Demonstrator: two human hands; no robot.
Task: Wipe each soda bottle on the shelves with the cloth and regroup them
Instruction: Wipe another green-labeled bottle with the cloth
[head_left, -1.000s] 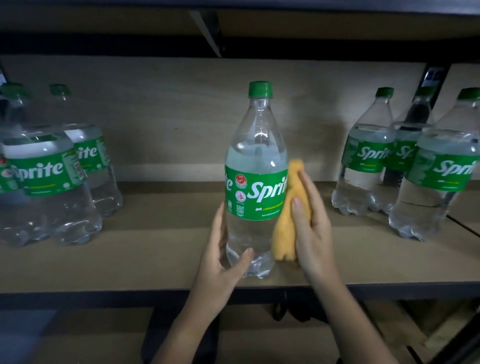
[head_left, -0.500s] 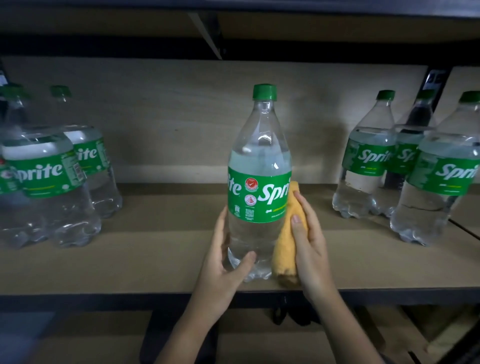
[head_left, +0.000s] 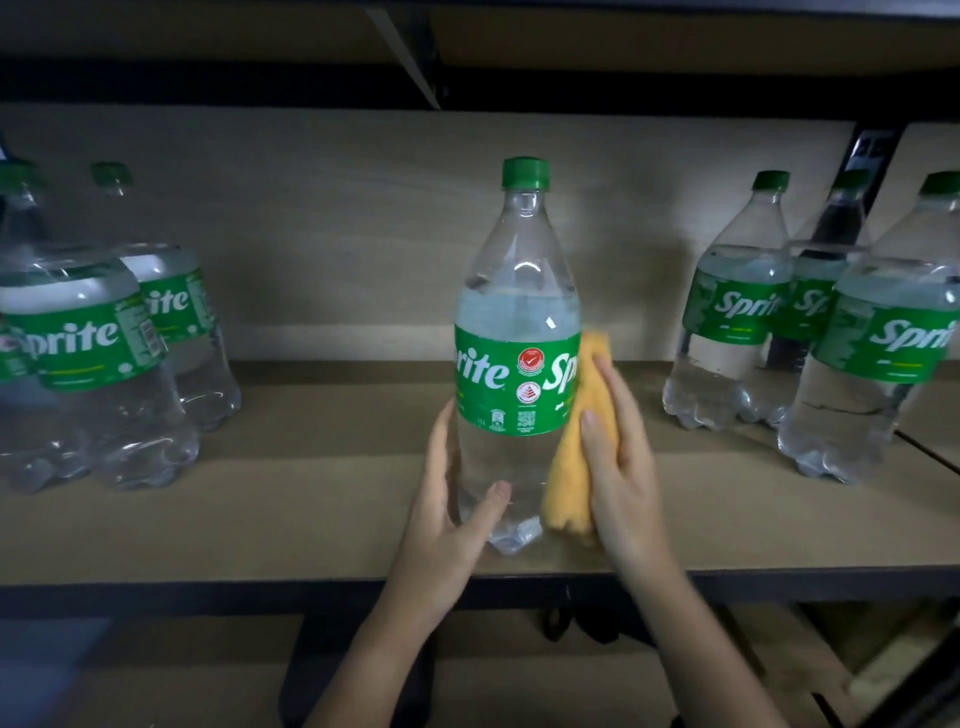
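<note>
The middle bottle (head_left: 517, 358) is standing upright near the front edge of the shelf (head_left: 311, 519), well apart from the bottles on either side. The left hand (head_left: 452, 525) is gripping its lower body, thumb across the front and fingers curled round the far side. The right hand (head_left: 618, 457) is pressing the cloth (head_left: 576, 467) flat against the bottle's right side, fingers fairly straight over the fabric.

Compared with half a second ago, the cloth is riding higher, its top edge now reaching the label's upper part rather than its lower half, and the label is turning: more of the "rite" lettering is showing left of the red seals. So the wiping stroke is travelling upward while the left hand is rotating the bottle.

The wipe looks mid-way; regrouping is probably still ahead, with one cluster (head_left: 93, 358) left of the bottle and another (head_left: 810, 332) to its right.
</note>
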